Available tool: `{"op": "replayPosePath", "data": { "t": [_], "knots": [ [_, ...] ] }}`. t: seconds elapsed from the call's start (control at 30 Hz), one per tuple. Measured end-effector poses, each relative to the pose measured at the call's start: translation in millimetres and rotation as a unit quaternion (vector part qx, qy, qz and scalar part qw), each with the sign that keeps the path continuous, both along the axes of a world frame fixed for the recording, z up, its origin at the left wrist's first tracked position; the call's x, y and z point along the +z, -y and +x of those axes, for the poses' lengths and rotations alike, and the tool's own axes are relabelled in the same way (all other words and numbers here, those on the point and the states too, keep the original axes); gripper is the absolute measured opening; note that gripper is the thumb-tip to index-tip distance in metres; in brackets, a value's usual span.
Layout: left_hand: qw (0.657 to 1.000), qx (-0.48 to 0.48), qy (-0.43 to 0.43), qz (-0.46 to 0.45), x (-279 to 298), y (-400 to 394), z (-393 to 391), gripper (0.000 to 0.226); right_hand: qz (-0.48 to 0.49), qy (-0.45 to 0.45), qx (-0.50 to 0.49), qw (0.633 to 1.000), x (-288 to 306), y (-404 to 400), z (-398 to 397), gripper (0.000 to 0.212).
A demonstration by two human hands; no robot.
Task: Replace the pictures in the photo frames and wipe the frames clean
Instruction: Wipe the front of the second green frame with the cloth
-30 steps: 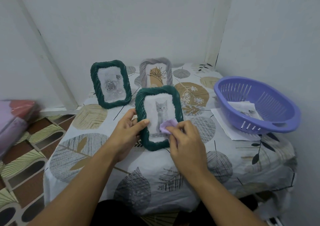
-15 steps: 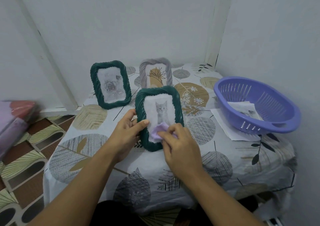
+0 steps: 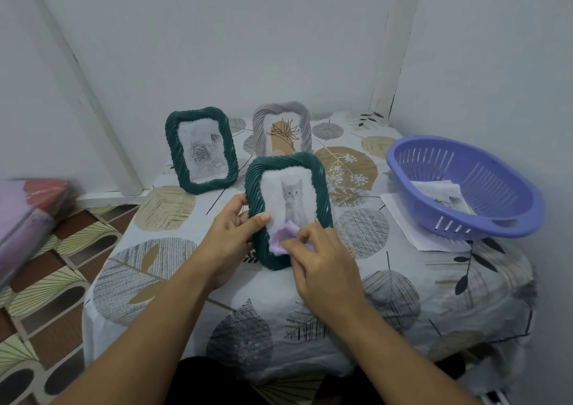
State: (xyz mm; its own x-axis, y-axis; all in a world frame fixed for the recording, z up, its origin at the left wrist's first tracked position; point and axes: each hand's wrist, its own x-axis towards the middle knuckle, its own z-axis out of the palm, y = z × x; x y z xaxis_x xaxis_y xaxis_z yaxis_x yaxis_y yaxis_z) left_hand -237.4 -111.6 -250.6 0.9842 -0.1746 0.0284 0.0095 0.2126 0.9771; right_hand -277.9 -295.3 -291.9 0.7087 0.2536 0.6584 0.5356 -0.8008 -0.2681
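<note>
The kitten frame (image 3: 288,209) is held upright near the middle of the tabletop (image 3: 173,258), with its lower edge resting on the patterned cover. The left hand (image 3: 231,234) is closed around the frame's left edge, with the thumb laid across the front at about 9 o'clock of the picture. The right hand (image 3: 322,258) is pinched shut on a small lilac cloth (image 3: 283,238), which is pressed against the glass and lower border at about 6 o'clock.

Several slips can be foreseen. If the cloth is pushed hard against the bottom, the frame may be tipped backward or slid along the soft cover, since it is steadied from one side only. A fresh smear may be left on the glass by the left thumb. The rose frame (image 3: 201,150), at 10 o'clock of the held one, and the grey frame (image 3: 282,128), at 12 o'clock and just behind it, could be knocked over if the held frame is shoved back. The ridged border may be left dusty in its grooves if only the glass is wiped. The purple basket (image 3: 465,187), with papers in it, stands well apart at 3 o'clock.

Compared with a second ago, the cloth has been carried from the picture's right-hand side down and leftward to the bottom edge, while the left hand's grip has stayed as it was.
</note>
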Motion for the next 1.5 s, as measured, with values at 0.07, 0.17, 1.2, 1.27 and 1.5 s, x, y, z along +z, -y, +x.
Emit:
{"op": "replayPosePath", "data": {
  "t": [0.07, 0.17, 1.2, 1.27, 1.5],
  "knots": [
    [1.000, 0.002, 0.000, 0.001, -0.2, 0.3, 0.1, 0.033, 0.027, -0.007, -0.017, 0.999, 1.4, 2.4, 3.9, 0.018],
    [1.000, 0.004, 0.001, 0.008, 0.3, -0.4, -0.8, 0.034, 0.076, -0.012, -0.043, 0.996, 1.9, 5.2, 7.2, 0.021],
    [1.000, 0.006, -0.004, 0.020, 1.2, -0.8, -0.1, 0.032, 0.018, -0.014, -0.111, 0.994, 33.9, 19.6, 22.6, 0.018],
    [1.000, 0.006, -0.006, 0.020, 1.4, -0.7, 0.2, 0.032, 0.005, -0.019, -0.108, 0.994, 30.1, 20.8, 16.5, 0.017],
    [1.000, 0.004, -0.004, 0.022, 0.5, -1.1, 1.8, 0.031, -0.002, -0.021, -0.099, 0.995, 20.7, 30.1, 5.2, 0.015]
  ]
}}
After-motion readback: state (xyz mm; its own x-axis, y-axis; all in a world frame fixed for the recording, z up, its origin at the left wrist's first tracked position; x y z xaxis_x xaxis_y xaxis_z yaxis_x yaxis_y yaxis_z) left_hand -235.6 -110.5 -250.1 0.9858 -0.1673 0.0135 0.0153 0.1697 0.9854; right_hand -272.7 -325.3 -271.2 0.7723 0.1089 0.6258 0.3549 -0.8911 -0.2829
